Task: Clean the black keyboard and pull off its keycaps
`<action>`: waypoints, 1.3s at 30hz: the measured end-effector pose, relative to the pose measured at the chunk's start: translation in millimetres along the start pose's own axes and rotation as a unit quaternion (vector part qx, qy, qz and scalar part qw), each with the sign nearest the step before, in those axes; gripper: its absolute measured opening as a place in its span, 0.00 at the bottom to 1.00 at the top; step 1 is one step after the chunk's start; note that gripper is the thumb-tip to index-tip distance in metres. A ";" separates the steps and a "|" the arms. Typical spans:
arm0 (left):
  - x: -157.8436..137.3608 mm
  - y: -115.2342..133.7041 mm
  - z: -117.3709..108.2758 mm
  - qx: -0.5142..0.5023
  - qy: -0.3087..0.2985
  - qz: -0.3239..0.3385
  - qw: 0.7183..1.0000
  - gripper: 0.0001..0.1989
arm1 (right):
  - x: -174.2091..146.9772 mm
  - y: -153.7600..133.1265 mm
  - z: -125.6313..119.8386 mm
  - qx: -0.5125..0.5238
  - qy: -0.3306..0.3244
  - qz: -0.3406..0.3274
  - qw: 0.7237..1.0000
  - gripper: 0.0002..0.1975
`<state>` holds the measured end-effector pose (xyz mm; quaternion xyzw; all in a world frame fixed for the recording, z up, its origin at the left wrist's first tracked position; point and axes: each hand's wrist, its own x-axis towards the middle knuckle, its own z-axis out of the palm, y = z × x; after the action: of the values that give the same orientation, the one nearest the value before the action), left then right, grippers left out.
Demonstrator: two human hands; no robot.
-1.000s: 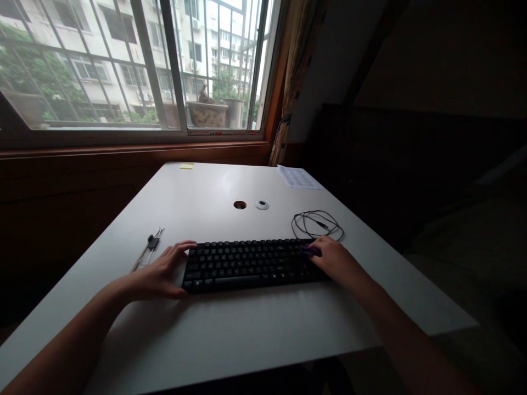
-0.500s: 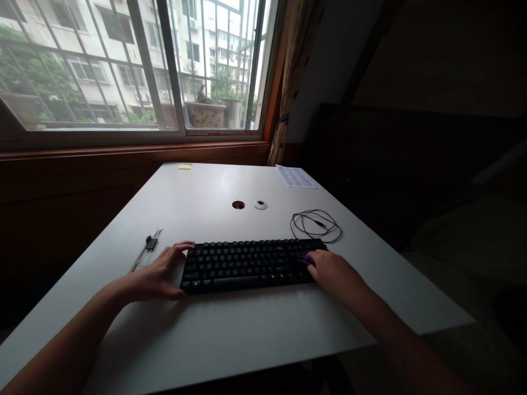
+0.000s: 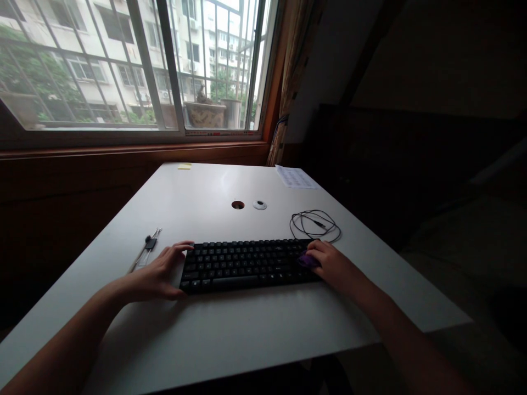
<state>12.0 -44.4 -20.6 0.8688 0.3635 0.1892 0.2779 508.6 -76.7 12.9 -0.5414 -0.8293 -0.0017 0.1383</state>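
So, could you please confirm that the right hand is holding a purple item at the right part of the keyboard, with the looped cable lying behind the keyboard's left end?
Not quite: the looped cable lies behind the keyboard's right end, as the head view shows. The right hand is indeed holding a purple item at the keyboard's right part.

Barred window [image 3: 177, 71], tied curtain [image 3: 295, 66], white table [image 3: 247, 323], dim daylight
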 end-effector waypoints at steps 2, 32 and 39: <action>-0.3 -0.8 0.1 -0.001 0.002 0.001 1.000 0.47 | -1.1 4.7 0.2 0.013 0.003 -0.019 1.000 0.10; 0.4 -1.8 3.1 0.019 0.017 0.022 0.999 0.50 | 130.8 -220.9 79.4 0.185 0.016 -0.384 0.905 0.07; 0.6 0.5 0.9 0.015 0.014 0.019 1.000 0.50 | 106.1 -188.8 59.7 0.081 0.020 -0.408 0.909 0.09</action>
<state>13.1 -44.5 -20.9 0.8771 0.3537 0.2007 0.2557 285.5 -50.4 7.7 -0.1424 -0.9723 -0.0017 0.1852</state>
